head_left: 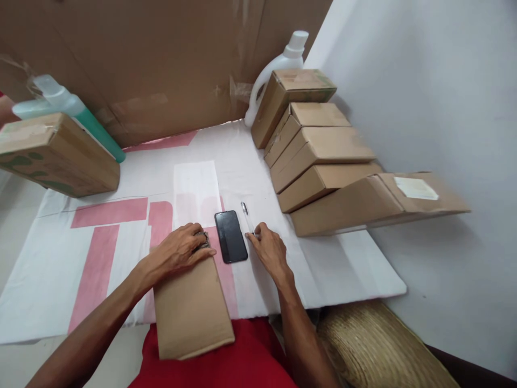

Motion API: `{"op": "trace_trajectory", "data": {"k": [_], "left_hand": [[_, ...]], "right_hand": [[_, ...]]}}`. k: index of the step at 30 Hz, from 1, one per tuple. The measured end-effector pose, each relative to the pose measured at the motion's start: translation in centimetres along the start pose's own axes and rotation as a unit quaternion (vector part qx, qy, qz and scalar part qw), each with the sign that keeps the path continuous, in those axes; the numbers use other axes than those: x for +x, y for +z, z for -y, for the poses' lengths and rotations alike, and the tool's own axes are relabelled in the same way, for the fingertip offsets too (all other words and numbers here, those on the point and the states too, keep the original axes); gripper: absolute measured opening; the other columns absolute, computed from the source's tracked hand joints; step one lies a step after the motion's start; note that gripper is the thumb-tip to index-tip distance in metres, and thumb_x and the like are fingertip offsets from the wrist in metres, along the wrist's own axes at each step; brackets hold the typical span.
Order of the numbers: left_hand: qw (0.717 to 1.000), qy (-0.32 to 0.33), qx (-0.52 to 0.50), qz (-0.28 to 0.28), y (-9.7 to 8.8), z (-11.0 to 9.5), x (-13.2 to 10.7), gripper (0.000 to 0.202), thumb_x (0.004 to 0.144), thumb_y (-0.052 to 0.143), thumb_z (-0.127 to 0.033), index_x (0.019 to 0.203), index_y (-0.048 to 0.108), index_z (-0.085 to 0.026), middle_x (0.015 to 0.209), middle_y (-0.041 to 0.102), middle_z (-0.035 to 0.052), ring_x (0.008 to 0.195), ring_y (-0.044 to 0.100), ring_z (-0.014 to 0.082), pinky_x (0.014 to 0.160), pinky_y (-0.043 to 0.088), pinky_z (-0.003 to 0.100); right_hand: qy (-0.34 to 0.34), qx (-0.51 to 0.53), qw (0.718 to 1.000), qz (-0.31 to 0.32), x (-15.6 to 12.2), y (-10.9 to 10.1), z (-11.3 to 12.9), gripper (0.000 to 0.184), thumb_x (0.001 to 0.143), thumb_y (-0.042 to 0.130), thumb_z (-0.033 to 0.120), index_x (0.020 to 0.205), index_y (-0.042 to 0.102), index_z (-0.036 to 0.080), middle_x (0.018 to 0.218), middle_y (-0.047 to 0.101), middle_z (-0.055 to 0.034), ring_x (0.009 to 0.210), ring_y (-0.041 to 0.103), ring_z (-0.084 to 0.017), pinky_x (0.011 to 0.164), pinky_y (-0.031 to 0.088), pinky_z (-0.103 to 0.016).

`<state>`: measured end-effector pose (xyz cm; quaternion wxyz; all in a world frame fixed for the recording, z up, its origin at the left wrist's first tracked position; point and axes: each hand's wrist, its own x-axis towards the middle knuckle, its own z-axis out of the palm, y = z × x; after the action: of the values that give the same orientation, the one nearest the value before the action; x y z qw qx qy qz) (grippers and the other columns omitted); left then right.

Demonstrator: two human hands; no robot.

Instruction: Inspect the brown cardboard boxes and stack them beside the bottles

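I see the right hand [271, 249] with thumb and index closed on the near end of a slim white pen [247, 215], the other fingers curled in. The pen is just right of a black rectangular smartphone [231, 237] on the white-and-red covered bench [137, 178]. My left hand [181, 247] lies over the far end of a flat brown cardboard box [193, 310], its fingers bent around a small grey item [205, 240]; whether they grip it, I can't tell.
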<state>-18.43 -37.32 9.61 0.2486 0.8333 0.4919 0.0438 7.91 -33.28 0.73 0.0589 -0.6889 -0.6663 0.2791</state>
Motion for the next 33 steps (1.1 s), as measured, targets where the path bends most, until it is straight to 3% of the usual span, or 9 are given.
{"op": "trace_trajectory", "data": {"k": [4, 11, 17, 19, 23, 26, 28, 30, 33], "left_hand": [[0.999, -0.006, 0.036, 0.004, -0.1, 0.0, -0.2, 0.056, 0.107, 0.036, -0.056, 0.104, 0.075, -0.016, 0.121, 0.067, 0.0149, 0.106, 0.066, 0.0277, 0.096, 0.052, 0.045], [0.994, -0.038, 0.091, 0.034, -0.2, 0.1, 0.3, 0.069, 0.103, 0.039, -0.066, 0.076, 0.076, -0.015, 0.092, 0.070, 0.0134, 0.087, 0.066, 0.0283, 0.085, 0.052, 0.047], [0.997, -0.016, 0.053, -0.054, -0.2, 0.6, -0.6, 0.049, 0.102, 0.054, -0.056, 0.087, 0.077, -0.016, 0.107, 0.071, 0.0128, 0.092, 0.069, 0.0266, 0.081, 0.056, 0.042], [0.994, -0.001, 0.043, -0.098, -0.6, 0.5, -1.0, 0.037, 0.101, 0.059, -0.050, 0.097, 0.076, -0.018, 0.115, 0.070, 0.0122, 0.094, 0.070, 0.0260, 0.080, 0.057, 0.041], [0.983, 0.008, -0.037, -0.180, -1.2, 0.5, -1.7, 0.022, 0.097, 0.068, -0.041, 0.104, 0.072, -0.020, 0.118, 0.070, 0.0090, 0.101, 0.070, 0.0232, 0.085, 0.059, 0.039], [0.962, -0.064, -0.101, -0.245, -0.8, 0.7, -3.0, 0.021, 0.100, 0.064, -0.040, 0.109, 0.069, -0.023, 0.113, 0.070, 0.0059, 0.103, 0.069, 0.0204, 0.080, 0.059, 0.032], [0.944, -0.134, -0.100, -0.286, 0.2, 0.7, -4.3, 0.023, 0.102, 0.058, -0.041, 0.114, 0.067, -0.023, 0.114, 0.070, 0.0061, 0.105, 0.068, 0.0215, 0.081, 0.059, 0.034], [0.932, -0.187, -0.073, -0.302, 1.6, 0.3, -5.5, 0.027, 0.103, 0.056, -0.041, 0.120, 0.065, -0.023, 0.118, 0.069, 0.0077, 0.109, 0.067, 0.0244, 0.091, 0.057, 0.041], [0.934, -0.230, 0.002, -0.273, 3.5, -0.9, -6.6, 0.052, 0.096, 0.063, -0.053, 0.136, 0.056, -0.021, 0.127, 0.066, 0.0125, 0.118, 0.062, 0.0333, 0.101, 0.050, 0.054]], "right_hand": [[0.005, 0.001, 1.000, 0.009, 0.2, -0.1, 0.0, 0.013, 0.099, 0.064, 0.033, 0.094, 0.061, 0.021, 0.085, 0.072, -0.0056, 0.086, 0.066, -0.024, 0.066, 0.030, -0.029], [0.001, 0.009, 1.000, -0.002, 0.1, 0.1, -0.2, 0.011, 0.098, 0.062, 0.028, 0.090, 0.061, 0.021, 0.085, 0.073, -0.0068, 0.082, 0.065, -0.022, 0.065, 0.029, -0.029], [-0.025, 0.127, 0.992, -0.008, 0.2, -0.4, -0.1, 0.017, 0.093, 0.059, 0.023, 0.076, 0.054, 0.022, 0.063, 0.063, 0.0007, 0.066, 0.063, -0.018, 0.064, 0.037, -0.027], [-0.048, 0.249, 0.967, 0.003, 0.1, -0.6, 0.7, 0.020, 0.094, 0.060, 0.033, 0.079, 0.053, 0.023, 0.060, 0.061, 0.0039, 0.057, 0.061, -0.015, 0.059, 0.041, -0.026], [-0.097, 0.520, 0.847, 0.051, -0.6, -0.9, 3.4, 0.031, 0.088, 0.070, 0.049, 0.088, 0.054, 0.023, 0.067, 0.067, 0.0030, 0.050, 0.061, -0.013, 0.046, 0.040, -0.023], [-0.123, 0.604, 0.785, 0.064, -1.6, -0.6, 5.7, 0.027, 0.091, 0.070, 0.046, 0.093, 0.056, 0.023, 0.074, 0.072, 0.0018, 0.056, 0.064, -0.013, 0.050, 0.046, -0.023], [-0.141, 0.625, 0.765, 0.066, -2.3, -0.1, 7.0, 0.023, 0.094, 0.069, 0.043, 0.097, 0.059, 0.023, 0.074, 0.072, 0.0020, 0.059, 0.065, -0.013, 0.055, 0.049, -0.023], [-0.156, 0.624, 0.763, 0.066, -3.1, 0.5, 7.9, 0.020, 0.095, 0.068, 0.041, 0.097, 0.062, 0.022, 0.073, 0.072, 0.0016, 0.062, 0.065, -0.013, 0.059, 0.051, -0.024], [-0.161, 0.608, 0.774, 0.067, -4.0, 1.2, 8.9, 0.018, 0.096, 0.069, 0.039, 0.096, 0.066, 0.021, 0.072, 0.070, 0.0014, 0.063, 0.064, -0.013, 0.061, 0.050, -0.025]]}}
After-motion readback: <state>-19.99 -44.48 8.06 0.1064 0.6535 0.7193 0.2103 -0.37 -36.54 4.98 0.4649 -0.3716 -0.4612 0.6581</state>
